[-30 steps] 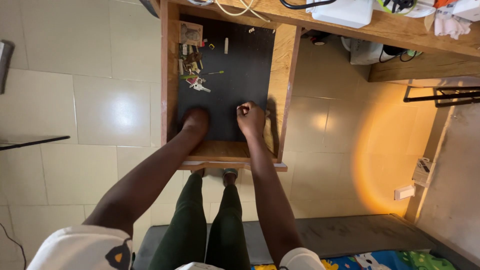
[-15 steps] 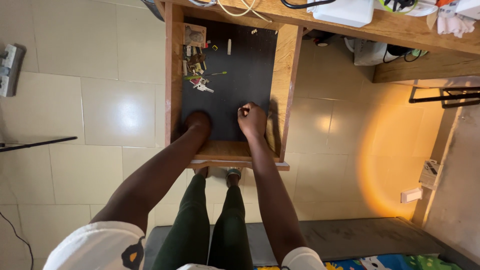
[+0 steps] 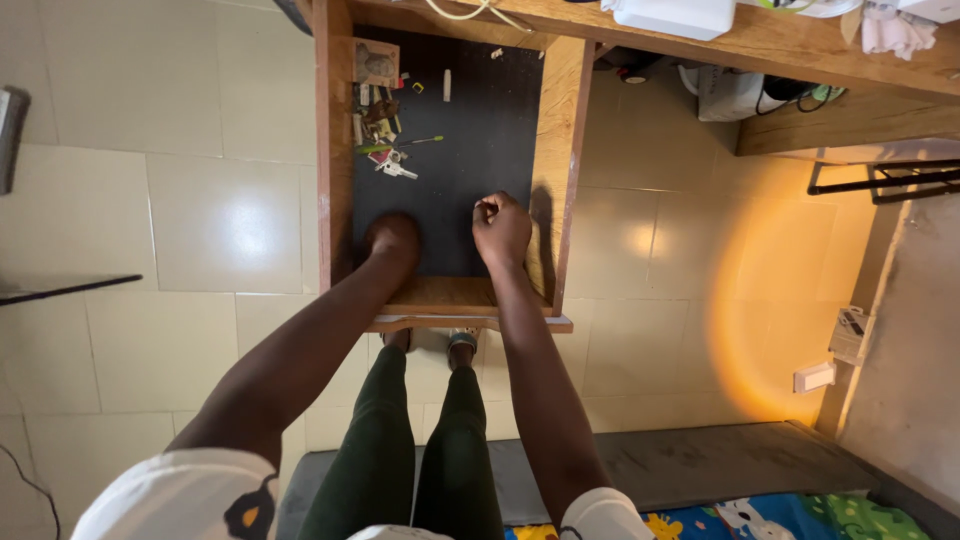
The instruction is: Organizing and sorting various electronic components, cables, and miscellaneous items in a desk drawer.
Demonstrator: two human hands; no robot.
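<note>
An open wooden drawer with a black liner lies below me. My left hand rests on the liner near the drawer's front left, fingers curled under, nothing visible in it. My right hand is a closed fist on the liner near the right wall; whether anything small sits inside it is hidden. Small clutter is piled at the back left: keys, a green pen, a small card. My legs in dark green trousers stand under the drawer front.
A wooden desk top runs across the top right with a white box and cables. Pale floor tiles surround the drawer. A black metal rack is at right, a grey mat below.
Both hands stay at the front of the drawer. The right hand has curled tighter into a fist. The view has shifted slightly.
</note>
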